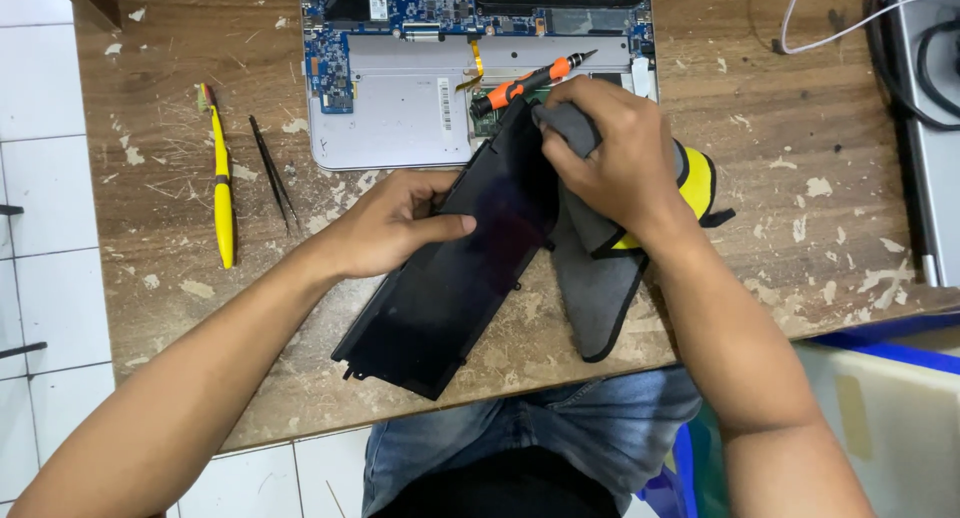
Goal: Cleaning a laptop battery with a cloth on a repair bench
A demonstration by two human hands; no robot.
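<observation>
- The left hand (pixel 385 223) lies flat on a long, flat black rectangular battery pack (pixel 450 268), fingers together and stretched along its upper face, thumb at its near edge, pressing rather than gripping.
- The battery pack rests slantwise on the worn brown wooden table (pixel 790 98), its far end raised against the open laptop, its near end close to the table's front edge.
- The right hand (pixel 615 163) presses a grey cloth with black trim and a yellow patch (pixel 600 278) against the far end of the battery pack; its fingers are curled and bunched on the cloth.
- The rest of the cloth hangs off to the right of the pack and lies on the table.
- An orange and black screwdriver (pixel 525 83) lies on the opened silver laptop with its blue circuit board exposed (pixel 400 88), just beyond the right hand's fingertips.
- To the left, well apart from the hands, lie a yellow-handled brush (pixel 221 178) and thin black tweezers (pixel 273 173).
- White cables (pixel 830 33) run over the table's far right corner.
</observation>
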